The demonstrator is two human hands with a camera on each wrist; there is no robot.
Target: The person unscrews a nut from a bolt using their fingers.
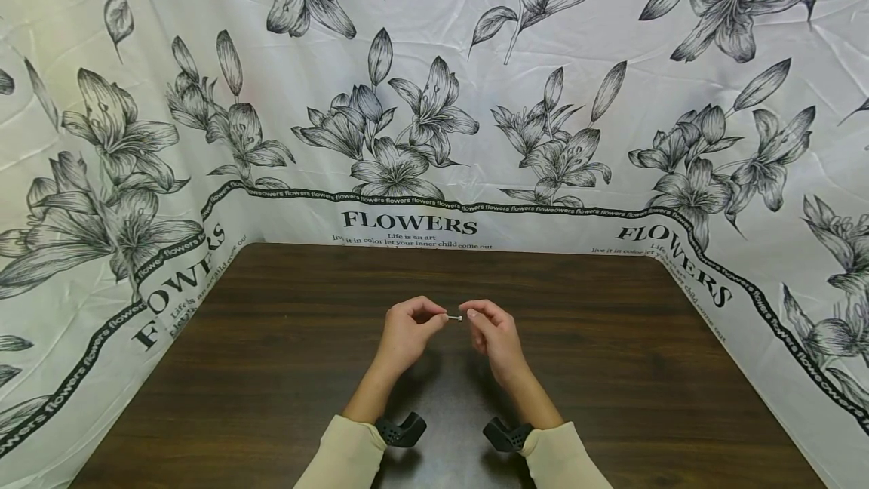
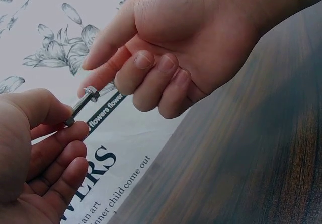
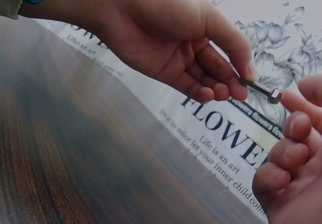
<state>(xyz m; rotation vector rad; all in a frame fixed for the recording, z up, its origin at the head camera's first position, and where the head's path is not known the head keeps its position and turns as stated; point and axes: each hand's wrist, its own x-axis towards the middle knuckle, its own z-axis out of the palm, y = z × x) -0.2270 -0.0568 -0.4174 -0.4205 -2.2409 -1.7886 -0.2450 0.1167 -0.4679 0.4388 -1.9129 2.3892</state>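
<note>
A small metal bolt (image 2: 82, 104) with a threaded shank has a flanged hex piece (image 3: 274, 96) at its right end. My left hand (image 1: 405, 332) pinches the other end of the bolt between thumb and forefinger, holding it roughly level above the table. Close to the hex piece is my right hand (image 1: 494, 334). Its thumb and forefinger are spread apart, and the other fingers curl loosely with nothing in them. The right forefinger's tip is near the hex piece; whether it touches cannot be told. A dark part (image 2: 69, 122) at the pinched end is mostly hidden by the left fingers.
Beneath the hands lies a dark wood-grain table (image 1: 271, 368). A white cloth (image 1: 434, 134) printed with flowers and lettering stands around its back and sides. Each wrist wears a black device, such as the one on the left (image 1: 402, 429).
</note>
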